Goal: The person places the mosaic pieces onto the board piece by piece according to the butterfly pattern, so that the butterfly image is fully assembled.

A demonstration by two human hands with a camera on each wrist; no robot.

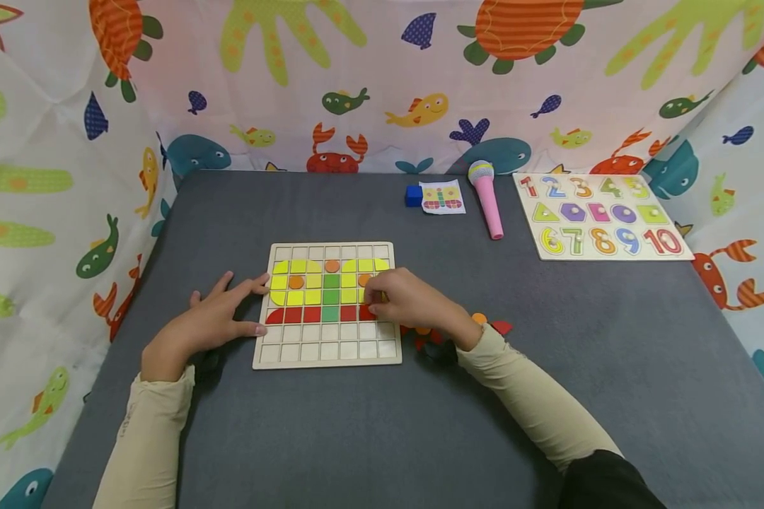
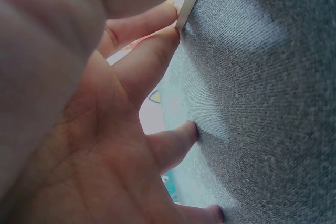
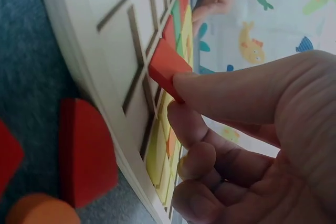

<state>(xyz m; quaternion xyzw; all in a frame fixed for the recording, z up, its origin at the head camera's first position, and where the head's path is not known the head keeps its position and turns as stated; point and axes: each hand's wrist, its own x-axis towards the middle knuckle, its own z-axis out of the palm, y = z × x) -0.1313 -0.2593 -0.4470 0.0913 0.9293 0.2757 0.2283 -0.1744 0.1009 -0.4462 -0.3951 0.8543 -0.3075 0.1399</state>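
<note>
The red tile [image 3: 167, 67] is being pinched between the thumb and forefinger of the right hand [image 1: 407, 300], tilted with one edge lifted, over a cell at the right end of the red row of the wooden grid board [image 1: 328, 350]; the remaining fingers of that hand are curling loosely underneath. The board is lying flat on the grey table [image 1: 382, 438], just in front of the person, and is already carrying rows of yellow tiles [image 1: 298, 267], a green column [image 1: 331, 297] down the middle, red pieces along the lower filled row and a few orange discs [image 1: 332, 266]. The left hand [image 1: 213, 326] is resting with its fingers spread and relaxed, grasping nothing, its fingertips and thumb touching the board's left edge and the cloth beside it. Just beside the board's right edge, partly hidden by the right wrist, loose pieces [image 1: 492, 325] in red and orange are lying on the cloth; the right wrist view is showing a red quarter-round piece [image 3: 86, 153] among them, close against the board's rim. Towards the back of the table a blue cube [image 1: 413, 195] is sitting next to a butterfly card [image 1: 442, 197], with a pink toy microphone [image 1: 487, 200] to their right and a number puzzle board [image 1: 601, 215] further right. A sea-creature curtain [image 1: 382, 85] is enclosing the table.
</note>
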